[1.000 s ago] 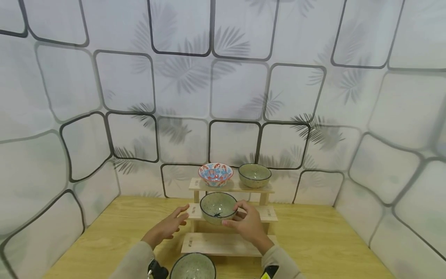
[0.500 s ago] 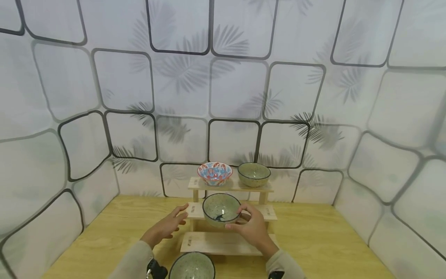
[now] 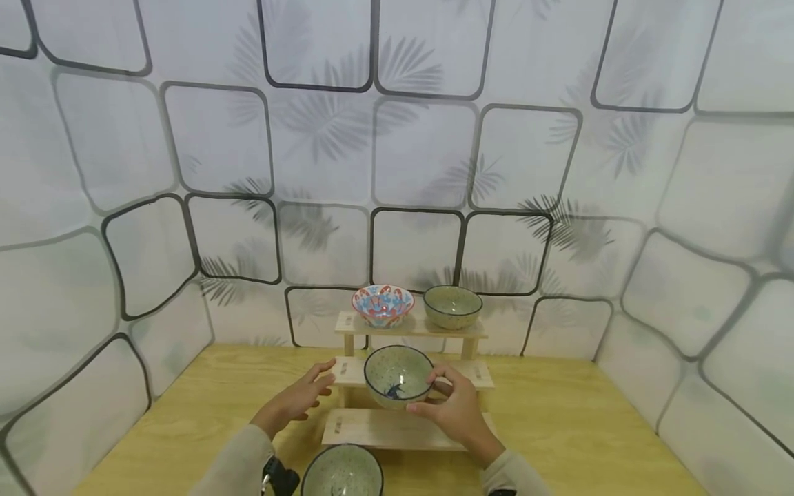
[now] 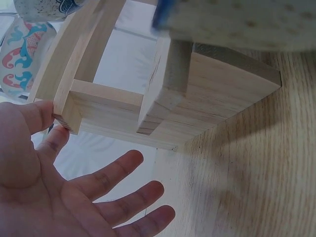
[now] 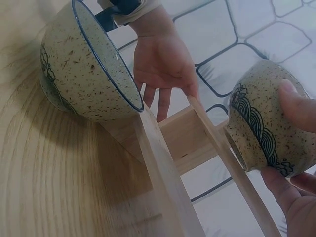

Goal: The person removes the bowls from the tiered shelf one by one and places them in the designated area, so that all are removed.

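Observation:
My right hand (image 3: 457,412) pinches a speckled grey-green bowl (image 3: 387,365) at its right side, thumb low and fingers near the dark-blue rim. The bowl hovers about the middle step of a three-step wooden stand (image 3: 372,428), tilted towards me. In the right wrist view a blue wave pattern shows on the held bowl (image 5: 266,113). My left hand (image 3: 296,401) is at the left end of the middle step. Seen from the left wrist, the thumb and index fingertip of the left hand (image 4: 59,182) touch the board's end, with the other fingers spread and straight.
On the top step stand a red-and-blue patterned bowl (image 3: 382,306) and another green bowl (image 3: 453,308). A further speckled bowl (image 3: 343,472) sits on the wooden table (image 3: 558,427) before the stand. Patterned cloth walls (image 3: 422,158) enclose the back and sides.
My right hand has carried the held bowl slightly right and nearer to me, off the left part of the middle step. The left hand has stayed nearly still.

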A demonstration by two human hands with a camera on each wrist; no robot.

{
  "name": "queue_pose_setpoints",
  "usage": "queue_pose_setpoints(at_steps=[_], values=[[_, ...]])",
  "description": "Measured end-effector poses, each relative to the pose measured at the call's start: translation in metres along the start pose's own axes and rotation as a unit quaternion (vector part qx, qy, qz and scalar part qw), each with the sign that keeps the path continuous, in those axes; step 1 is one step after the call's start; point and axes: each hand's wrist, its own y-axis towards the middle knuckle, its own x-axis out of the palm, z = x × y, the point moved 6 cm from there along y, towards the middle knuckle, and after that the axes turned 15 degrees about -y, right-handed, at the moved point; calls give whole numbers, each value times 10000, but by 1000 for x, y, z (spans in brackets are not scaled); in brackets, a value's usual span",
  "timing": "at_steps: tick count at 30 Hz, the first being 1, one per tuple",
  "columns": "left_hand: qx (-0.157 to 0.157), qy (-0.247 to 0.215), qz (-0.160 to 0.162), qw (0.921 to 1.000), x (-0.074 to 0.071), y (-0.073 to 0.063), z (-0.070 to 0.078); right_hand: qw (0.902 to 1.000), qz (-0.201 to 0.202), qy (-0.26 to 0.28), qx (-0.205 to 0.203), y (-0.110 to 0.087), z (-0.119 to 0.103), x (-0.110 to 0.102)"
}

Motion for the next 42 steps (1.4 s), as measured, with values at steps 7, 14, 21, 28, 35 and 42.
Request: queue_pose_setpoints(at_steps=[7, 14, 21, 28, 35, 42], values=[[23, 50, -35, 10000, -2, 0, 1, 9998, -116, 164, -1, -6, -4, -5], [-57, -23, -42, 10000, 1, -1, 2, 9994, -337, 114, 10, -15, 2, -7], [-39, -8, -16, 10000, 1, -1, 0, 9989, -466, -12, -5, -21, 0, -7], [11, 43, -41, 10000, 0, 0, 1, 9991, -420, -26, -66, -25, 8, -11], [45, 45, -33, 10000, 0, 0, 4, 9990, -436, -24, -18, -33, 21, -14], [55, 52, 9, 10000, 2, -4, 6, 9979, -614, 77, -204, -42, 20, -15]])
